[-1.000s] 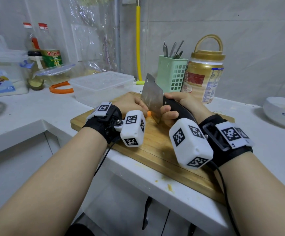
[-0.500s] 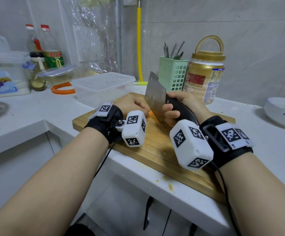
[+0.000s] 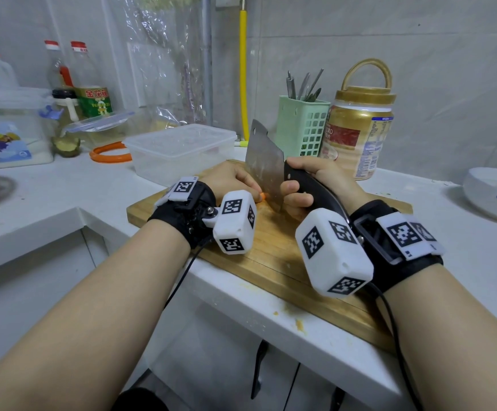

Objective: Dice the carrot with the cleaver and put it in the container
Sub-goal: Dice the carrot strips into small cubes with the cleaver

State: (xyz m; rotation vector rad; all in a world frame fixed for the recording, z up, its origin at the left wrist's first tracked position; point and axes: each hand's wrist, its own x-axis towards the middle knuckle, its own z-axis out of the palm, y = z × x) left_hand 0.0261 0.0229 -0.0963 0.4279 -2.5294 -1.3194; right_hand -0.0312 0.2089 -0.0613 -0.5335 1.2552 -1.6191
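My right hand [image 3: 309,182] grips the black handle of the steel cleaver [image 3: 263,164], whose blade stands nearly upright with its lower edge down at the wooden cutting board [image 3: 271,250]. My left hand [image 3: 229,178] curls over the carrot [image 3: 262,196]; only a small orange tip shows between my fingers and the blade. The clear plastic container [image 3: 179,149] stands just behind the board at the left, with nothing visible inside. White tracker cubes on both wrists hide part of the board.
A green utensil basket [image 3: 302,129] and a gold-lidded jar [image 3: 358,129] stand behind the board. A white bowl [image 3: 493,194] sits at the far right. Bottles, a lidded box and an orange ring [image 3: 107,154] crowd the back left. Small crumbs lie near the counter edge.
The cleaver blade has lifted slightly and come down again at the carrot, close to my left fingers. Both hands stay in nearly the same place.
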